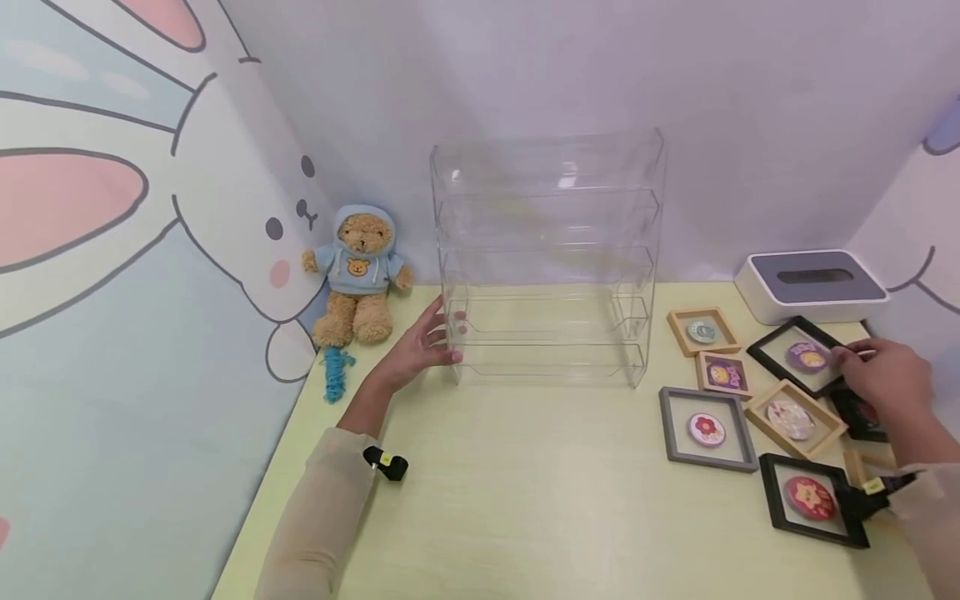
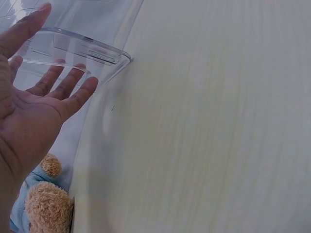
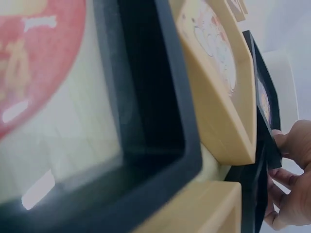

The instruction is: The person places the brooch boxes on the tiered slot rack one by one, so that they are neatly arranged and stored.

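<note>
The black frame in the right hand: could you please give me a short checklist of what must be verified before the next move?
1. Right hand grips the black frame: ok, thumb and fingers are at its edge.
2. Round purple badge sits within the frame: ok, it shows inside the border.
3. Frame is free of its neighbours: cannot tell; a wooden frame lies close by.
4. Clear rack is upright: ok, it stands on the table.
5. Left hand steadies the rack: cannot tell; it is at the left side, contact unclear.
6. Frame is at the rack: not ok, it is off to the right.
</note>
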A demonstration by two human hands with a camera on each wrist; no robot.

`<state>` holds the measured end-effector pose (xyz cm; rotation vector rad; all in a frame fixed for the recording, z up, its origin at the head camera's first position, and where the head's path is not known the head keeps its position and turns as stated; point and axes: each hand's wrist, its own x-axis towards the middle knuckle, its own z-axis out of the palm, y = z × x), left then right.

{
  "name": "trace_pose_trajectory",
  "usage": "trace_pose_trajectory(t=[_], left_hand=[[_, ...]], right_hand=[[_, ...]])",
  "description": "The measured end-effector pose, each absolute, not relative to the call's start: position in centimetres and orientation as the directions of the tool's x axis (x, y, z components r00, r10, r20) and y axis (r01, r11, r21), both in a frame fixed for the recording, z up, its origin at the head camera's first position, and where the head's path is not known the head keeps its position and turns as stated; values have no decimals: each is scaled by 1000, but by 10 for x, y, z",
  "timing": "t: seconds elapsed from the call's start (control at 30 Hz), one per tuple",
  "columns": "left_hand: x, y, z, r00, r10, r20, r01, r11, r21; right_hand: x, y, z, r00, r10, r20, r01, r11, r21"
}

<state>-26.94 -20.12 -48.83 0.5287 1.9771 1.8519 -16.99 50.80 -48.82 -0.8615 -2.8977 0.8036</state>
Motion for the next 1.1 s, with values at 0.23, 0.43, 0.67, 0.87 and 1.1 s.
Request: trace_pose_trajectory(t=[0.23,0.43,0.67,0.87,1.1], left_hand=[[-270,-202,-488,-854,520,-19,19,67,998],[-270,-201,-487,-850,527,-23,8,56,998],[-269,-202,-487,-857,515,-33,2,67,998],[-268,-202,-489,-861,508,-30,6,69,998],[-269,-203,-491,-863,504,-42,-8,69,998]], right_hand=[[-167,508,-483,-881,472,-28,421,757,-499],[-166,504,-472,-908,408,93,330,835,-440],[-166,505,-466,-916,389,94,310,838,-449],[-169,505,-460,-933,351,79,261,811,-523],[-172,497,-443,-944,327,51,246,798,-551]])
